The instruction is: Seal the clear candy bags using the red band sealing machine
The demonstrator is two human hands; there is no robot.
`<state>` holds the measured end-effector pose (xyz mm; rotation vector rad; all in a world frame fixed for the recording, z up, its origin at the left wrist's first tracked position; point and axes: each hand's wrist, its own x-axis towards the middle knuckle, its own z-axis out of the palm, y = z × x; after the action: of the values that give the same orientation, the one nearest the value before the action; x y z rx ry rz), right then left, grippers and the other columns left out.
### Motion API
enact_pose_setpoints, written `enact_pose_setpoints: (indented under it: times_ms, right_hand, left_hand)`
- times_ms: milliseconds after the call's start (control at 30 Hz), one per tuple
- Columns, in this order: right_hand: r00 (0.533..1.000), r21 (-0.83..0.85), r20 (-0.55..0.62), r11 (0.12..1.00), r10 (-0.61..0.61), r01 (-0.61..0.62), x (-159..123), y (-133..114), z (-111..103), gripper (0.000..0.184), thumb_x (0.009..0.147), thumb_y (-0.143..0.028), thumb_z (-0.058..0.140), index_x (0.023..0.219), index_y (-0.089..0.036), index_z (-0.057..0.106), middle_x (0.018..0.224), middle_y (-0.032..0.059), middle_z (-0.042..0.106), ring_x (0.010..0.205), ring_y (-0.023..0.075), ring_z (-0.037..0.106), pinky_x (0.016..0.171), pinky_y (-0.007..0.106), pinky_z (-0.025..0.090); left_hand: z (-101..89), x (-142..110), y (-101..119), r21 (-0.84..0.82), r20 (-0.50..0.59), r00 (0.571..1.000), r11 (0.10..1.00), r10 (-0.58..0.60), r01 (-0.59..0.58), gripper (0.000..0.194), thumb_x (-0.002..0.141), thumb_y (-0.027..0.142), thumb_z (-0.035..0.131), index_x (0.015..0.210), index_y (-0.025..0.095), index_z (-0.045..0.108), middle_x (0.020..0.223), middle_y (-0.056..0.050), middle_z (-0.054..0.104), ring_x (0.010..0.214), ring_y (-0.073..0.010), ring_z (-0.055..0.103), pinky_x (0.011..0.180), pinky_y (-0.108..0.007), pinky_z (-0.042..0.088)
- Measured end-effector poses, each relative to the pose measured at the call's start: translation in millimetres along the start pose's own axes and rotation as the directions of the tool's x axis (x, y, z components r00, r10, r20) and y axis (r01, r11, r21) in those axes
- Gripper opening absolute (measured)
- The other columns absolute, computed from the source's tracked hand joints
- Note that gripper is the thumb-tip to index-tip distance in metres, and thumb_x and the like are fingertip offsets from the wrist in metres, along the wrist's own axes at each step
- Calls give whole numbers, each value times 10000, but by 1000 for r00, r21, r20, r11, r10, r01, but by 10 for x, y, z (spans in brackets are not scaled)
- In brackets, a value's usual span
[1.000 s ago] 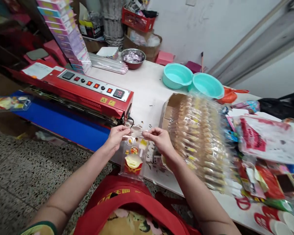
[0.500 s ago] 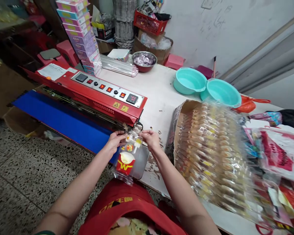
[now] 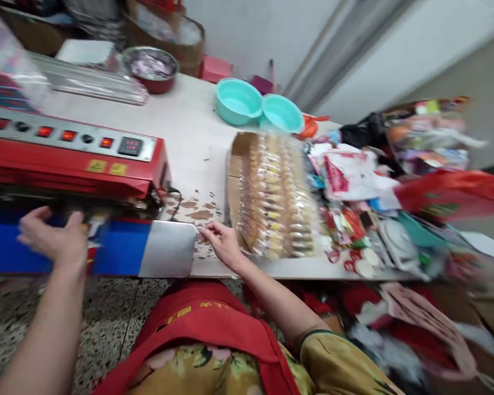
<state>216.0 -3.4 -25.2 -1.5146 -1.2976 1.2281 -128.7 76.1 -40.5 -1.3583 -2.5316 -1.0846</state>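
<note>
Sealer [image 3: 66,179]: painted metal, red, glossy; panel [image 3: 76,137] silvery metal. Belt [image 3: 121,249]: blue, matt, smooth. Plate [image 3: 170,252]: bare grey metal, smooth, soft sheen. Surface [image 3: 189,129]: white, smooth, flaked brown in patches. Packs [image 3: 274,203]: clear plastic, glossy. Carton [image 3: 235,189]: matt brown cardboard. Basins [image 3: 239,101]: smooth teal plastic. Bowl [image 3: 163,85]: metal, shiny rim. Apron [image 3: 197,315]: matt red cloth. Shirt [image 3: 333,356]: printed cloth.

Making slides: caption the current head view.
Left hand at a blurred pack over a blue belt; right hand near boxed clear packs.

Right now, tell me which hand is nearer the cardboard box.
Right: the right hand is beside the cardboard box; the left hand is farther off, over the blue belt.
</note>
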Motion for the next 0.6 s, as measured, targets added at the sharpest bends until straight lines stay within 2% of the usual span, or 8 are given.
enact_pose_setpoints:
  times_ms: [67,133,167,233,300,367,467,600]
  right_hand:
    - [983,-205,-117,972,-138,112,-366,89,-508,190,884,-393,605,884,-211,660,837,48,713,773,185,658,744,316,512]
    - [927,-428,-205,880,-316,205,-732,196,-1006,184,871,-341,644,1009,-219,652,945,73,715,892,218,663,822,364,523]
    - [890,-529,-213,814,-402,241,-904,257,-1230,225,851,-320,675,1052,-223,640,978,82,710,947,235,656,856,392,524]
    - [830,-694,-173,664,-530,280,-1202,389,-1591,302,800,-295,735,1076,-235,629,1049,97,689,1061,268,620,913,445,519]
    - [817,-802,-97,530,-568,273,-1408,528,-1802,307,775,-293,761,1054,-249,642,1140,106,653,1168,288,562,959,469,507]
    - [849,-868,-25,432,-528,243,-1511,668,-1875,276,790,-300,746,1050,-264,661,1238,111,609,1261,297,488,1005,471,485]
    - [906,-920,38,340,-422,197,-1515,856,-1861,233,829,-299,701,1059,-273,675,1356,105,548,1360,314,375,1058,493,435]
    - [926,-947,45,279,-375,159,-1452,909,-1914,110,855,-289,674,958,-251,677,1418,88,509,1392,315,333,1094,536,381]
  left_hand:
    - [34,-323,269,-16,-16,975,975,224,-224,550,643,368,801,1111,207,561,1176,-126,624,1097,-373,555,980,-658,345]
    - [35,-864,720,-194,91,867,863,489,-467,451,731,342,747,1122,190,582,1126,-128,644,1074,-337,580,961,-561,422]
    - [29,-1184,975,-330,181,758,765,626,-553,371,792,296,692,1130,188,583,1098,-120,647,1057,-304,590,941,-501,456]
    - [32,-1832,1454,-600,302,437,525,847,-603,302,862,243,607,1160,199,579,1131,-111,629,1088,-250,581,957,-416,469]
    - [65,-2375,1809,-705,302,117,304,946,-641,340,870,240,600,1210,248,584,1261,-116,579,1196,-263,521,992,-419,444]
    - [121,-2737,2001,-721,267,-86,140,960,-678,407,857,224,613,1253,305,573,1400,-102,493,1312,-304,421,1053,-485,378]
    - [228,-2937,2059,-701,241,-186,39,953,-712,332,835,197,615,1159,267,631,1499,-99,391,1397,-352,298,1109,-559,270]
    - [294,-2798,2039,-724,275,-195,69,942,-686,192,830,154,598,994,220,674,1502,-113,388,1419,-359,267,1127,-593,213]
